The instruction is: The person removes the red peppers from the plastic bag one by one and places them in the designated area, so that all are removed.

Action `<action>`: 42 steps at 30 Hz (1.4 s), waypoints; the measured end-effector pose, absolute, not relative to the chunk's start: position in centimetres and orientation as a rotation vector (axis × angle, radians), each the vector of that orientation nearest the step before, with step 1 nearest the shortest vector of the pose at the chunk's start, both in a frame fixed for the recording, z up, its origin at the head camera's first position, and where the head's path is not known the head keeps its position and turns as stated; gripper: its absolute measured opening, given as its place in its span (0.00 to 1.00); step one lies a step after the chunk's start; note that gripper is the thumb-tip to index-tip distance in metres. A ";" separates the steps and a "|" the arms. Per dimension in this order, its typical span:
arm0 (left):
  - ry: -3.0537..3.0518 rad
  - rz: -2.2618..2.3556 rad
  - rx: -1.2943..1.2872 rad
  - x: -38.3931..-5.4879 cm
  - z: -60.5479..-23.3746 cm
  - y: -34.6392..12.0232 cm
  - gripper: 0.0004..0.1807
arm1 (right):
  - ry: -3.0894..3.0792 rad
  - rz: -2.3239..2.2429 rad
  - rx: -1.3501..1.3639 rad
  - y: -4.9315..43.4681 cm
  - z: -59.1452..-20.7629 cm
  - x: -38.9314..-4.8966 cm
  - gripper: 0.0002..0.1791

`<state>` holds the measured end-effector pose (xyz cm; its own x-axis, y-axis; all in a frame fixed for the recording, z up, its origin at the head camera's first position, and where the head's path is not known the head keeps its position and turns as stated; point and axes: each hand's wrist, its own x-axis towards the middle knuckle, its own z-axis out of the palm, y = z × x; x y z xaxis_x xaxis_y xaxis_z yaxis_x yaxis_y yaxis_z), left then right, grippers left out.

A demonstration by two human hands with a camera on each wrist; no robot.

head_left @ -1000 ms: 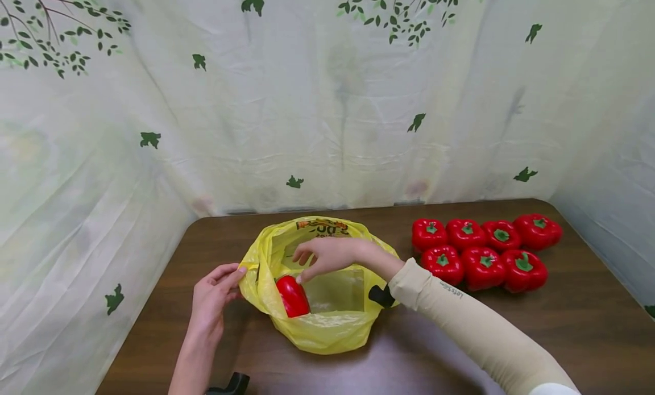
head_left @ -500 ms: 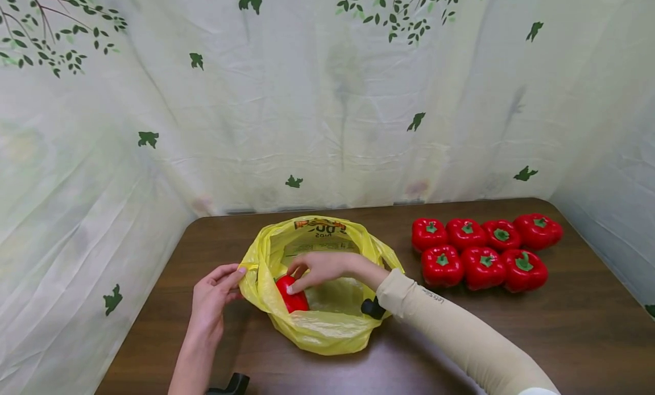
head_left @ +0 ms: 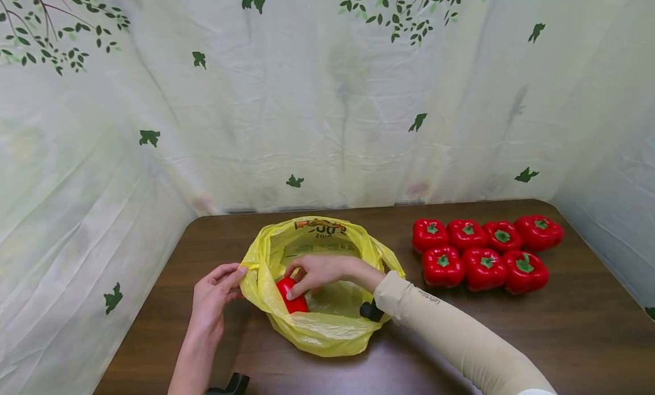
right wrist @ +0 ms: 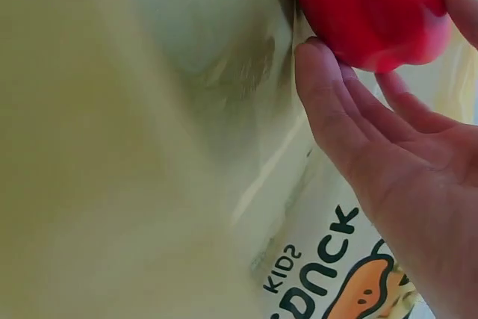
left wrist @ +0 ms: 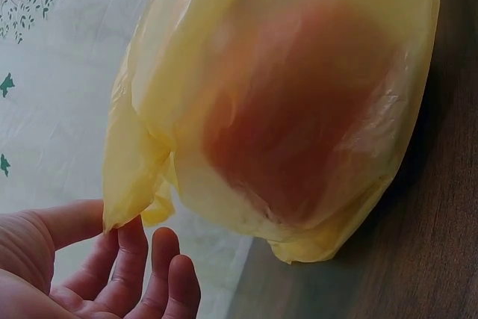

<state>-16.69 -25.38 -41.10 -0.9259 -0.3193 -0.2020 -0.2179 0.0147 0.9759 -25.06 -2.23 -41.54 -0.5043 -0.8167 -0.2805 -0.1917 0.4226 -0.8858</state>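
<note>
A yellow plastic bag (head_left: 332,331) stands on the table with its mouth spread open. Its left rim is pinched between thumb and fingers of my left hand (head_left: 215,295), also clear in the left wrist view, where the hand (left wrist: 93,278) holds a corner of the film. Inside, against the bag's left wall, lies a red bell pepper (head_left: 295,305). My right hand (head_left: 319,271) reaches in and holds this pepper (right wrist: 370,13), thumb on one side and fingers on the other. Through the left wall the pepper appears only as a dim red shape.
Several red bell peppers (head_left: 483,268) with green stems stand in two rows on the right of the brown table (head_left: 588,327). A black object (head_left: 236,383) shows at the front edge. A pale leaf-patterned curtain (head_left: 338,128) hangs behind the table.
My right hand has moved left and down, from just above the pepper to a hold on it. The left hand keeps its pinch on the rim.
</note>
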 end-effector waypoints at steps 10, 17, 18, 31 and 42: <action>-2.175 -2.068 0.573 -16.6 -40.9 -25.4 0.13 | 2.126 -1.016 -0.976 -2.1 -40.8 -25.2 0.26; -2.179 -2.062 0.584 -16.6 -40.6 -25.5 0.15 | 2.271 -1.025 -1.017 -1.4 -39.7 -25.1 0.26; -2.181 -2.061 0.591 -16.6 -40.5 -25.5 0.15 | 2.287 -1.037 -1.023 -1.3 -39.6 -25.0 0.27; -2.190 -2.064 0.608 -16.6 -40.6 -25.6 0.15 | 2.391 -1.259 -0.996 1.0 -37.7 -24.1 0.30; -2.185 -2.074 0.593 -16.6 -40.6 -25.6 0.14 | 2.442 -1.518 -1.033 3.0 -36.9 -22.5 0.33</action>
